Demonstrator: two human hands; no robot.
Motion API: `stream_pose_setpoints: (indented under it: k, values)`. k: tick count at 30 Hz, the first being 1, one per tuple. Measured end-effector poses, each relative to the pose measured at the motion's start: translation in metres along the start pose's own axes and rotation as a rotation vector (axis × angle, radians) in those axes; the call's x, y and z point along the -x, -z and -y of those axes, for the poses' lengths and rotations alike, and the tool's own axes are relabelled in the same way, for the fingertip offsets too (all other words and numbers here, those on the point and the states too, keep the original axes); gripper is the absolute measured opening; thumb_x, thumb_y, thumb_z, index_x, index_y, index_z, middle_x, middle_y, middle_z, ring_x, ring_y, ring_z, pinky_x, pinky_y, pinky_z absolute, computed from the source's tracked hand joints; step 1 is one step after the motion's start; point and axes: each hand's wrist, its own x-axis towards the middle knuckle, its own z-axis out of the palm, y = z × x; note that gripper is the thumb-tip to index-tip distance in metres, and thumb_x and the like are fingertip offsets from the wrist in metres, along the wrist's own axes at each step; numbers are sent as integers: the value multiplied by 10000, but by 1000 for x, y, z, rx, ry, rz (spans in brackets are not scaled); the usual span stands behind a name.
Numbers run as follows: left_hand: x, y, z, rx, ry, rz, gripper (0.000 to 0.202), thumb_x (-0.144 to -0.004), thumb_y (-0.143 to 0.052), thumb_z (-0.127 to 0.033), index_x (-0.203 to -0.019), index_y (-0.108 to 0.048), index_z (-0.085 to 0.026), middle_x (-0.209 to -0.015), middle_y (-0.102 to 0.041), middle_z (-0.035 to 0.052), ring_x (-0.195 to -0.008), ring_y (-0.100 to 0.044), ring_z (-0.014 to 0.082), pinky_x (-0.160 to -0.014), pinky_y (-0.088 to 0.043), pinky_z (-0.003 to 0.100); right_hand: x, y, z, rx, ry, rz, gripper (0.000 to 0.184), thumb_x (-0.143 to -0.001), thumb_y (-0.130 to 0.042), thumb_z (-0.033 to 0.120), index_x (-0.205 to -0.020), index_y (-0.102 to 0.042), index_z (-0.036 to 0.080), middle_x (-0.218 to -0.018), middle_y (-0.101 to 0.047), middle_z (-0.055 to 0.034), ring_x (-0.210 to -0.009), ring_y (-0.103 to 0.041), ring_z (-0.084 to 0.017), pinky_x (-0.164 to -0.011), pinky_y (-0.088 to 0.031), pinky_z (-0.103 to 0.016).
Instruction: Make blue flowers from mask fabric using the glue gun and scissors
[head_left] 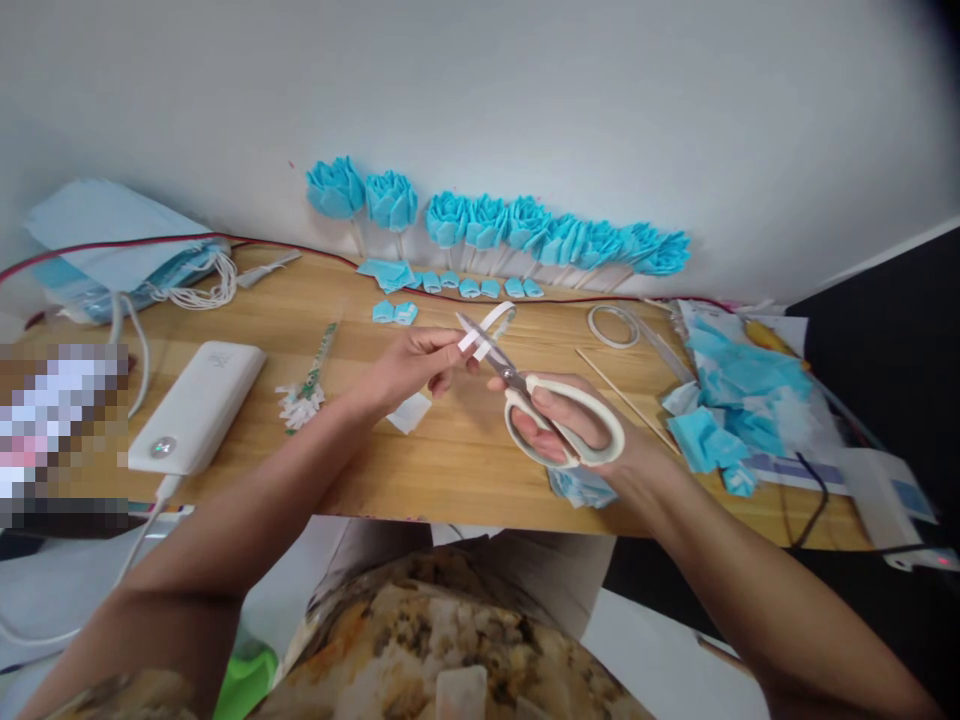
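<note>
In the middle of the desk, my left hand point(427, 362) pinches a narrow white strip point(496, 318) that curls up from the fingertips. My right hand point(574, 405) grips a pair of scissors point(508, 374) with cream-white handles, thumb and fingers through the loops. The blades lie across the strip close to my left fingertips; whether they touch it I cannot tell. Under my left hand lies a small white paper piece point(409, 412). Folded blue pieces point(395, 312) sit just behind the hands, and crumpled blue material point(581, 487) is partly hidden below my right hand.
Several blue fabric-like roses point(391, 200) on sticks lean against the wall. A tape roll point(613, 326), a thin wooden stick point(630, 403) and a blue scrap pile point(739, 390) are right. Left are a white power bank point(199, 408) with cable and stacked blue-white sheets point(124, 240).
</note>
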Motion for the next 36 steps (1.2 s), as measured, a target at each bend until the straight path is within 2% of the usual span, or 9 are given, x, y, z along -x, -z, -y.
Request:
stream_pose_setpoints:
  k: [5, 7, 11, 15, 19, 22, 27, 32, 36]
  values:
    - [-2, -2, 0, 82, -40, -69, 421, -855, -725, -522, -634, -656, -172, -552, -549, -11, -518, -464, 88, -539, -374, 242, 1, -1, -1, 76, 39, -30, 479, -842, -762, 559, -1139, -708, 187, -632, -513, 64, -434, -332, -41, -370, -243, -191]
    - [-3, -2, 2, 106, -25, -103, 408, -839, -744, -499, -617, -655, -169, -570, -555, -11, -523, -465, 82, -537, -383, 235, 3, -3, -1, 136, 37, -15, 467, -848, -768, 536, -1153, -716, 185, -668, -529, 53, -461, -367, -40, -396, -271, -192]
    - [-7, -1, 11, 206, 19, -164, 347, -809, -786, -505, -751, -744, -165, -604, -589, -11, -482, -485, 72, -482, -363, 226, 10, -14, -1, 254, -69, 163, 471, -794, -836, 464, -1157, -716, 190, -783, -605, 17, -613, -487, -69, -533, -379, -201]
    - [-9, 1, 16, 261, 27, -169, 385, -811, -794, -530, -794, -759, -147, -620, -613, 2, -482, -514, 74, -475, -387, 224, 18, -7, -6, 266, -14, 212, 523, -832, -792, 527, -1236, -659, 223, -857, -607, 5, -710, -515, -103, -663, -437, -240]
    - [-8, 0, 13, 303, 11, -147, 387, -835, -780, -517, -785, -757, -134, -666, -633, 19, -533, -541, 82, -507, -433, 221, 23, 17, -13, 200, 62, 213, 617, -862, -679, 688, -1277, -601, 239, -937, -592, -34, -683, -500, -113, -604, -431, -247]
    - [-8, -3, 10, 319, 3, -124, 393, -854, -765, -513, -766, -746, -130, -690, -642, 29, -548, -560, 87, -516, -450, 225, 27, 25, -15, 142, 53, 164, 621, -879, -634, 713, -1259, -599, 223, -913, -575, -42, -662, -498, -117, -542, -412, -242]
    - [-7, -5, 11, 330, 35, -93, 414, -871, -749, -529, -752, -726, -133, -707, -667, 35, -552, -592, 91, -550, -480, 236, 25, 20, -13, 120, 16, 107, 580, -876, -667, 673, -1197, -611, 194, -870, -578, -33, -635, -499, -111, -512, -394, -240]
    - [-7, -5, 13, 348, 17, -57, 483, -793, -802, -614, -740, -728, -139, -692, -668, 28, -570, -615, 99, -577, -489, 233, 19, 18, -11, 100, 8, 81, 500, -872, -691, 623, -1156, -625, 217, -870, -586, -31, -636, -502, -125, -527, -398, -265]
    - [-6, -5, 12, 342, 9, -25, 492, -798, -792, -629, -743, -721, -146, -683, -672, 27, -588, -624, 106, -612, -497, 241, 15, 17, -11, 98, 12, 71, 511, -860, -685, 647, -1142, -630, 224, -867, -582, -34, -642, -496, -132, -534, -380, -280]
